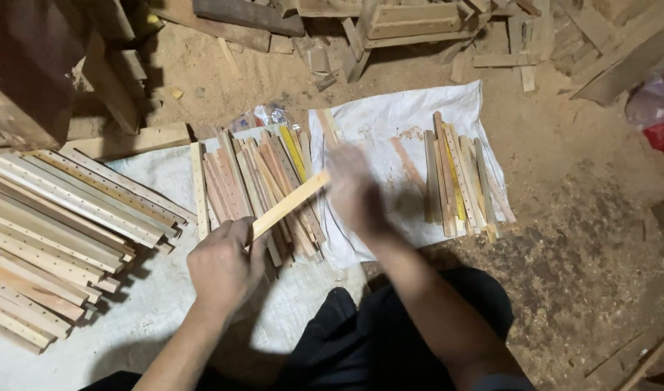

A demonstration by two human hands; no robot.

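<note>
Pale wooden slat [288,205]: long axis runs up-right from your left hand [223,264], which is clenched on its lower end. Far tip meets your right hand [353,192], blurred; grip there unreadable. Below it, the middle pile of slats [256,181] on white sacking [390,123].

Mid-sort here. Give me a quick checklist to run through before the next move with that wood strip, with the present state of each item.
1. Left hand grips the pale wood strip at its near end: ok.
2. Right hand on the strip's far end: cannot tell, the hand is blurred.
3. Strip held above the middle pile of strips, apart from it: ok.
4. Smaller pile on the white sack within arm's reach: ok, probably.
5. Long drilled slats at left lie stacked: ok.
6. Strip's surface free of cracks: cannot tell.
</note>
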